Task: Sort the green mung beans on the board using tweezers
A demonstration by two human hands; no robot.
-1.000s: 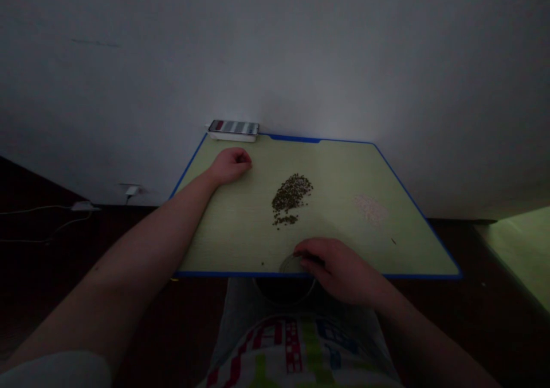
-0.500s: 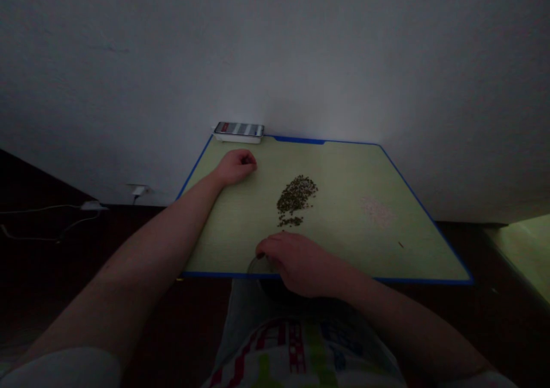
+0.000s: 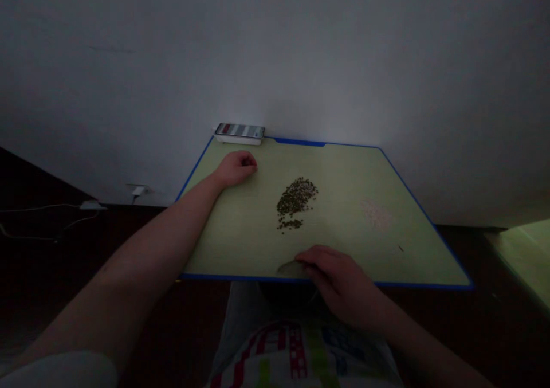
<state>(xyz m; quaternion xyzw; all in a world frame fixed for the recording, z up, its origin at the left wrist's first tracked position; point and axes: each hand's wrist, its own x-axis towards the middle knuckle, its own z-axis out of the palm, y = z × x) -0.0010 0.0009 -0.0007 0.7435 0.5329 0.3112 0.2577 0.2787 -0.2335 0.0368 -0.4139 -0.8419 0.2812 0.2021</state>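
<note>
A pale green table (image 3: 240, 233) with a blue rim stands against a white wall. A pile of small dark green beans (image 3: 295, 200) lies near its middle, and a faint patch of pale grains (image 3: 376, 213) lies to the right. My left hand (image 3: 235, 167) rests far left on the table, curled into a loose fist. My right hand (image 3: 339, 282) is at the near edge, fingers closed on the rim of a round clear bowl (image 3: 289, 285) that hangs half over the table's edge above my lap.
A phone on a white block (image 3: 239, 132) sits at the table's far left corner by the wall. Cables and a plug (image 3: 88, 206) lie on the dark floor at left. Another green surface (image 3: 526, 250) shows at the right edge.
My right hand slid left along the near edge with the bowl, then came back right to about where it was. My left hand has not moved.
</note>
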